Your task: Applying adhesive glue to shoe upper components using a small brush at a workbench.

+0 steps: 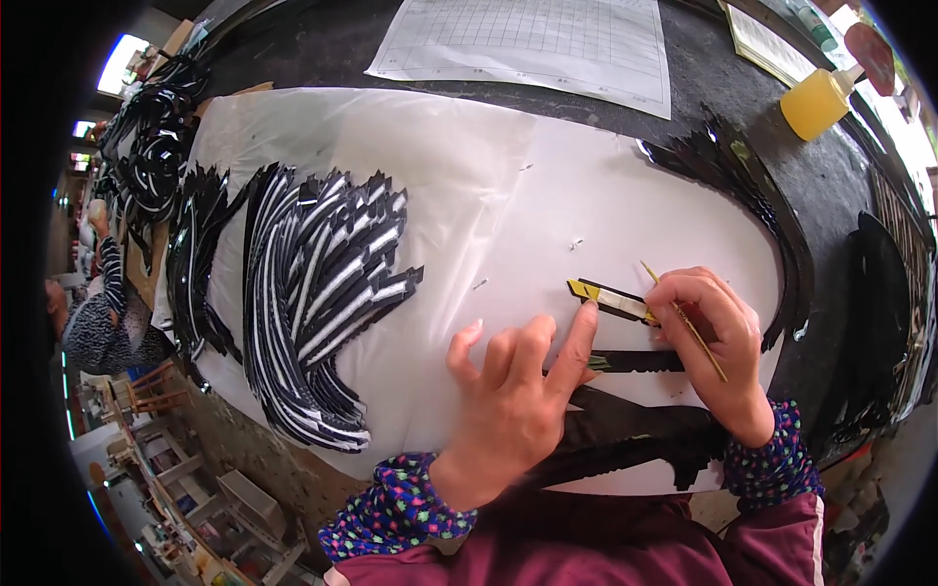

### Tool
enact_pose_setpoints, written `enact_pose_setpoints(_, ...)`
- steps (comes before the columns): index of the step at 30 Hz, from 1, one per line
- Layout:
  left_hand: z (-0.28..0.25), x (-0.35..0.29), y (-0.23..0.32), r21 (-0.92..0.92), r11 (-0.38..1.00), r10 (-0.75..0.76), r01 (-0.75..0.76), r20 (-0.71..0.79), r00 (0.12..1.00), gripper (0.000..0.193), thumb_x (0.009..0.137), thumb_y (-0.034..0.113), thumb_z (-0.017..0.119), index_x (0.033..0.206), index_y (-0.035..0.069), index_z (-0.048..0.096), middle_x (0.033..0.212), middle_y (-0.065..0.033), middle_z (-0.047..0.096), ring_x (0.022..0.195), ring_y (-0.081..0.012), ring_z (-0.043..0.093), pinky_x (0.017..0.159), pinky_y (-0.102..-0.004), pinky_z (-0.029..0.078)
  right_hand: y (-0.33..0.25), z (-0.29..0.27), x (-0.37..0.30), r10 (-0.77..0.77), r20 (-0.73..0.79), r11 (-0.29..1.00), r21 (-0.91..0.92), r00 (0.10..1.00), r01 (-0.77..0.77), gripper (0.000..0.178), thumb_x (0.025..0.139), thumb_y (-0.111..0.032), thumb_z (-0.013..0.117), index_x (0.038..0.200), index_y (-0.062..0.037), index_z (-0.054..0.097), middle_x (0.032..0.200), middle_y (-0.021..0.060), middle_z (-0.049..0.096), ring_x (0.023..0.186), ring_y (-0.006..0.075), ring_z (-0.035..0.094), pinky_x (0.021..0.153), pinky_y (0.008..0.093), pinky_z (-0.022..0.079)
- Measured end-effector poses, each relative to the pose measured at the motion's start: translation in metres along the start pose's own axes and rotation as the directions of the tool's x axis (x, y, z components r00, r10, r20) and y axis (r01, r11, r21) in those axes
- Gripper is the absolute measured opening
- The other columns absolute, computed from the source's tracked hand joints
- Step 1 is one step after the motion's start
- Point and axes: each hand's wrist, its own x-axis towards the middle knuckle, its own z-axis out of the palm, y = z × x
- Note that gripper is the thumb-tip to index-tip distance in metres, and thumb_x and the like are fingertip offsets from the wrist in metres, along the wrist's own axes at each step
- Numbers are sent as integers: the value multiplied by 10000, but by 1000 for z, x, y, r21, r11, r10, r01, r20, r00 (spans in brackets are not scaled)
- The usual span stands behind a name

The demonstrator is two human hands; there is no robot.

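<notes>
A short dark-edged strip [616, 301], with a yellow end and a pale middle, lies on the white sheet [489, 322]. The index fingertip of my left hand [523, 400] rests on its near edge; the other fingers are spread out. My right hand [711, 332] grips a thin stick [708, 356] that slants past the strip's right end. Just nearer to me lies a black strip [640, 361], partly under my hands. Wider black pieces [635, 430] lie closer to my body. At left is a fanned pile of black strips with white stripes [322, 264].
Dark strips lie along the right edge [777, 225] and heap at the far left [156, 137]. A gridded paper [528, 49] lies at the back. A yellow bottle [816, 105] stands back right, near an open booklet [767, 44]. Another person [112, 327] sits at left.
</notes>
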Motion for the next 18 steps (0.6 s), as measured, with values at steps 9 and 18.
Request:
enact_pose_setpoints(9,-2,1,2,42,999,6,-6,5,1000,439,936,287,621,1365,196,627,1489,122,502,948,-136,427,939,-336,261,-1,0,1,-8,1,1000,-19,1000,8,163,876,97,645,1001,-6,668,913,93,662,701,159,647,622,267,518)
enact_pose_setpoints(18,2,0,4,90,996,2,3,-51,999,382,955,289,587,1315,183,655,1409,120,576,950,-132,438,927,-370,299,-5,-2,3,16,20,1000,-16,1000,-16,163,879,101,641,1008,3,663,921,98,666,726,164,662,646,267,542)
